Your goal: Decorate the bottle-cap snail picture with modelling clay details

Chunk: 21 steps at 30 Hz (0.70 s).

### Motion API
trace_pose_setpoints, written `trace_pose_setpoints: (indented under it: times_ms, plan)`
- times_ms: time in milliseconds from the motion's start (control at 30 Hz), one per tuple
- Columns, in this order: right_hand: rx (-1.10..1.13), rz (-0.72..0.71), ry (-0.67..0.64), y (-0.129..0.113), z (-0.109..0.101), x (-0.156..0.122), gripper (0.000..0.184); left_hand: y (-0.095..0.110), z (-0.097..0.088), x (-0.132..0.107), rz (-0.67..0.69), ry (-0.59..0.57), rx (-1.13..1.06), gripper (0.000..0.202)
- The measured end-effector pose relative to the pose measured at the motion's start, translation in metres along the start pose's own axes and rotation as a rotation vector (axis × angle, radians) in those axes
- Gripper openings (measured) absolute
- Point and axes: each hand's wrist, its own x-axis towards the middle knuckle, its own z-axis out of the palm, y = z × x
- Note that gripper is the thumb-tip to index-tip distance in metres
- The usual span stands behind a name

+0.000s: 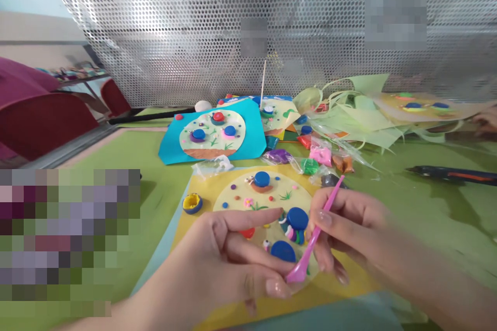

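As right hand [349, 227] fingers pen-grip pink plastic sculpting stick [316, 232] for control | left hand [225, 264] fingers pinch its tip, steadying

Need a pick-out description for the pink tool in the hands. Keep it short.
Start at the yellow sheet nearest the camera and the pale round disc on it. Over the disc's right edge, the right hand pinches a slim pink plastic tool, its spoon-shaped end against the thumb of the left hand. The only other stick, at the back, is bare wood.
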Motion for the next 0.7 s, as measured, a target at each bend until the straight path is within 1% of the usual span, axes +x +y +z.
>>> trace_pose_setpoints:
  times_ms: [133,200,233,267,300,367,400,433,500,567,633,700]
  plan:
    - [-0.009,0.009,0.006,-0.001,-0.001,0.000,0.028,-0.001,-0.001,0.002,-0.015,-0.028,0.020,0.052]
    - [0.002,0.008,0.031,-0.001,-0.002,0.000,0.026,0.001,-0.003,0.001,0.010,-0.044,0.090,0.057]
    - [0.001,0.001,0.044,-0.002,-0.002,-0.001,0.025,0.003,-0.004,0.000,0.051,-0.029,0.158,0.062]
    - [-0.013,-0.009,0.066,-0.003,-0.002,-0.001,0.023,0.006,-0.005,0.000,0.115,0.016,0.248,0.066]
    - [-0.046,-0.021,0.083,-0.003,-0.002,-0.001,0.022,0.009,-0.007,-0.001,0.194,0.094,0.357,0.069]
    - [-0.159,-0.036,0.146,-0.005,0.000,-0.002,0.021,0.016,-0.010,-0.002,0.367,0.282,0.572,0.067]
    - [-0.227,-0.040,0.199,-0.005,0.003,-0.003,0.021,0.018,-0.012,-0.001,0.446,0.358,0.664,0.064]
    - [-0.301,-0.041,0.262,-0.005,0.005,-0.003,0.022,0.020,-0.014,-0.001,0.512,0.406,0.746,0.060]
    - [-0.463,-0.034,0.377,-0.003,0.009,-0.003,0.025,0.020,-0.017,0.001,0.604,0.429,0.861,0.055]
    - [-0.642,-0.018,0.451,0.002,0.012,-0.001,0.026,0.017,-0.021,0.003,0.646,0.427,0.914,0.050]
    - [-0.838,-0.058,0.450,0.009,0.011,0.003,0.025,0.013,-0.023,0.006,0.655,0.437,0.930,0.045]
    - [-0.995,-0.161,0.383,0.017,0.009,0.008,0.022,0.010,-0.025,0.010,0.677,0.448,0.986,0.041]
